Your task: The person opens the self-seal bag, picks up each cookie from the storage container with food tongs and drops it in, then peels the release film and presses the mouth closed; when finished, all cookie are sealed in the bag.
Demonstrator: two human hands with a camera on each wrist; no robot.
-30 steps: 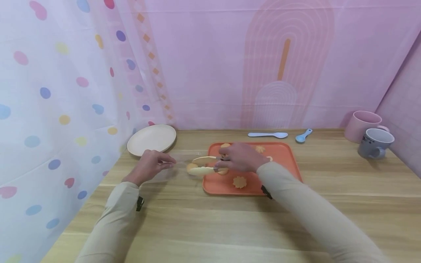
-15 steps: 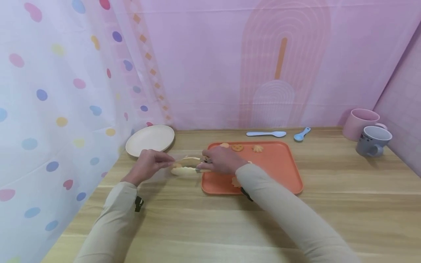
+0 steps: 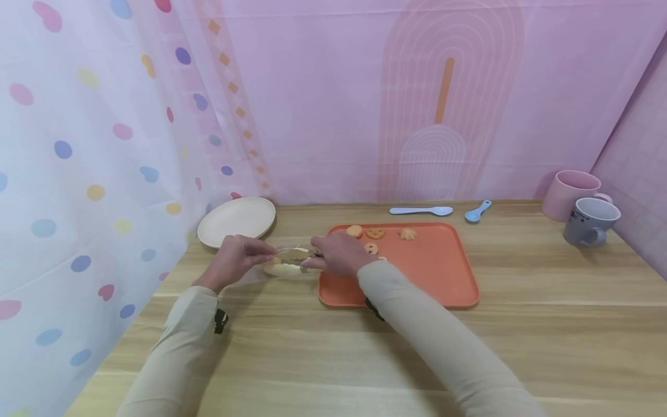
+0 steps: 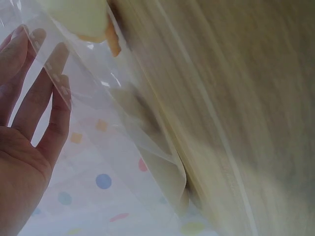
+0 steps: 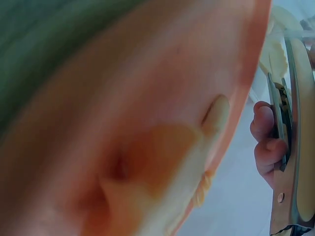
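Observation:
My left hand [image 3: 233, 259] pinches the edge of a clear plastic bag [image 4: 135, 132], its fingers partly showing through the film in the left wrist view. From the right, my right hand [image 3: 341, 253] grips metal tongs [image 5: 285, 194] with cream-coloured ends. Those ends reach to the bag beside my left fingertips, a golden cookie [image 3: 271, 267] at their tips. In the left wrist view a pale tong end [image 4: 78, 14] shows through the film. An orange tray [image 3: 427, 272] lies under my right forearm, bearing several cookies [image 3: 375, 233]; my hand and sleeve hide part of it.
A cream plate [image 3: 237, 222] stands behind my left hand at the curtain. Along the back lie a pale blue spoon [image 3: 421, 211] and a small blue measuring spoon [image 3: 473, 215]. A pink mug [image 3: 568, 197] and a grey mug [image 3: 586, 226] stand at the right.
My right hand has moved left from over the tray, carrying the tongs and cookie to the bag. My left hand has stayed nearly still, keeping hold of the bag.

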